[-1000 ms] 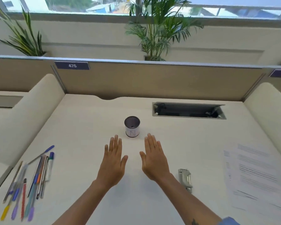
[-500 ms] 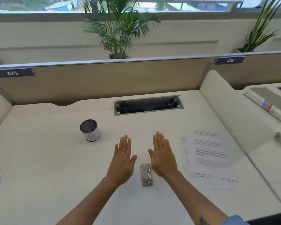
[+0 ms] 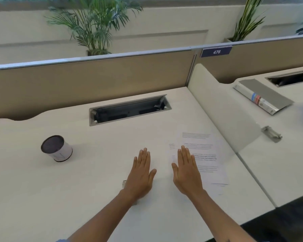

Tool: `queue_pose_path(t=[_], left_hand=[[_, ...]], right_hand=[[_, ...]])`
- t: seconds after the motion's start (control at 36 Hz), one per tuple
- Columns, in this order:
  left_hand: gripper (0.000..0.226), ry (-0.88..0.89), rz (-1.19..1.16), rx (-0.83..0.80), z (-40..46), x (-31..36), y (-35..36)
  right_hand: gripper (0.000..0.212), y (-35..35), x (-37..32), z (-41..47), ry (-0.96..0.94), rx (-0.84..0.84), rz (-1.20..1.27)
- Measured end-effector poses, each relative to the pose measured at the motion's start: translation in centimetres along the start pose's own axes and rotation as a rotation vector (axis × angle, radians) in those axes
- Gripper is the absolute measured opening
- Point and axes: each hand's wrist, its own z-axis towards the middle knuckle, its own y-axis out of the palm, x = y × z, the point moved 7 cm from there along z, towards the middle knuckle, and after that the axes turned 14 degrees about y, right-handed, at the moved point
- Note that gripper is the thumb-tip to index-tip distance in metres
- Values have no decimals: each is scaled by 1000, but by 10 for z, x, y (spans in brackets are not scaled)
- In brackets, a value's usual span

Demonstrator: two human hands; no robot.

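Your left hand [image 3: 141, 173] and right hand [image 3: 186, 173] lie flat and side by side over the pale desk [image 3: 94, 189], fingers straight and together, gripping nothing. Whether the palms rest on the surface or hover just above it cannot be told.

Under the heel of your left hand sits a small metal tool [image 3: 124, 183], likely a stapler, with only a grey sliver showing beside the wrist. The fingers of your right hand overlap the near left edge of the printed sheets [image 3: 203, 151], which fan out loosely to the right of that hand.

The step in hand looks like taking up these two things. To do it well, press down on the sheets first and square them, since they lie slightly askew. Then draw your left hand back until the tool is in plain sight before you close your fingers round it.

Well to the left of your left hand a pen cup [image 3: 57, 148] stands apart from the work. Beyond your fingertips a cable hatch [image 3: 129, 110] opens in the desk. Behind it runs the partition [image 3: 94, 79], with a palm [image 3: 93, 23] above it. Far to the right of your right hand are a number plate [image 3: 216, 52] reading 476 and a binder [image 3: 262, 96] on the next desk.
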Motion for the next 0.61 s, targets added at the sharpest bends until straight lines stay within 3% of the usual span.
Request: queue_pose_path(t=[0.31,0.61], left_hand=[[75,25,-17,-72,28,4,43],[94,28,65,-164,78,6,49]], right_hand=[[71,18,46,9,103,-55,10],[80,-2,122,38,376,3,-21]])
